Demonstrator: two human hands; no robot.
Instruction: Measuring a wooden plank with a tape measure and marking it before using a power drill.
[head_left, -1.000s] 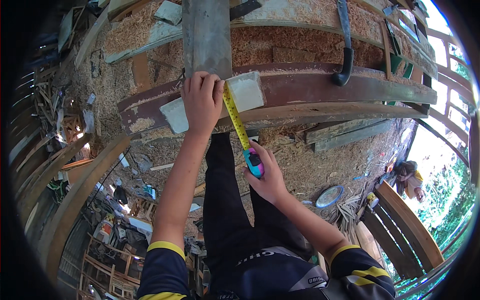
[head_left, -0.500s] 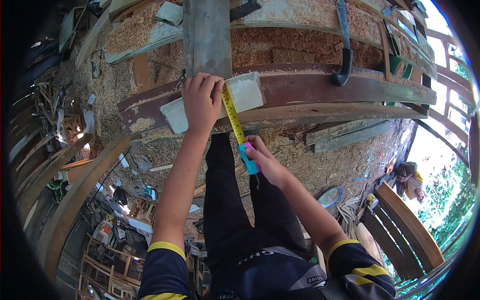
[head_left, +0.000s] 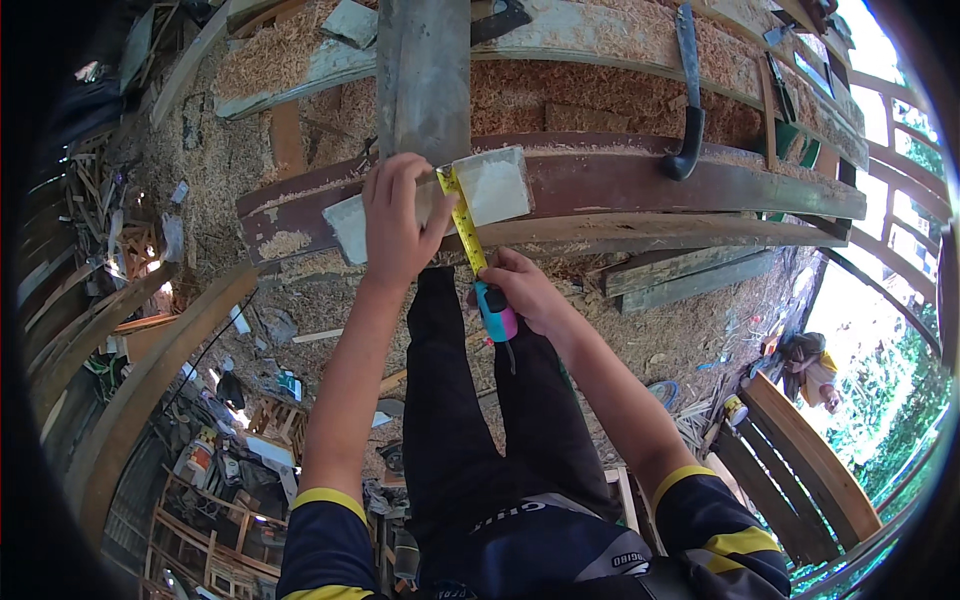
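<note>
Sawdust and wood shavings [head_left: 300,120] covered an open-air workshop floor. A long reddish-brown beam [head_left: 700,185] ran across the scene, with grey planks [head_left: 690,275] below it. Curved timber rails [head_left: 130,400] bounded the left side, and a slatted wooden fence [head_left: 800,470] the right. Bright daylight and green foliage [head_left: 900,420] showed beyond.

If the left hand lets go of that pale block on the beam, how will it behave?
The pale block looks rigid and flat-sided, so it should probably sit, not roll. It overhangs the reddish beam, so it may tip. The left hand pins it with the yellow tape; sawdust underneath might let it slide.
</note>
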